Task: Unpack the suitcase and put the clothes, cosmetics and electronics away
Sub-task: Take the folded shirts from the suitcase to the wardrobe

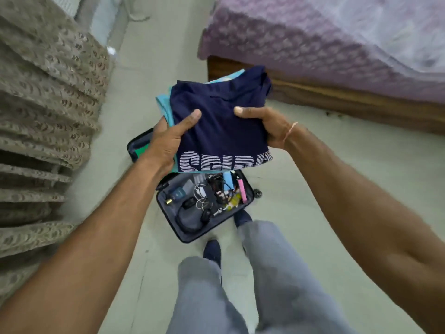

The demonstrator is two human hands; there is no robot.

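I hold a stack of folded clothes (pixel 221 116) above the floor: a navy T-shirt with white striped letters on top and a light blue garment under it. My left hand (pixel 168 141) grips the stack's left edge, thumb on top. My right hand (pixel 265 126) grips its right edge. Below lies the open dark suitcase (pixel 168 227) on the floor. Its near half holds cables, chargers (pixel 202 196), a dark blue bottle (pixel 177 195), a pink item (pixel 242 189) and small cosmetics. Something green (pixel 140 151) shows in the far half, mostly hidden by the clothes.
A bed with a purple cover (pixel 313 44) and a wooden frame (pixel 337 100) stands at the right. Beige patterned curtains (pixel 43 116) hang at the left. My legs in grey trousers and dark shoes stand beside the suitcase on the pale floor (pixel 313 179).
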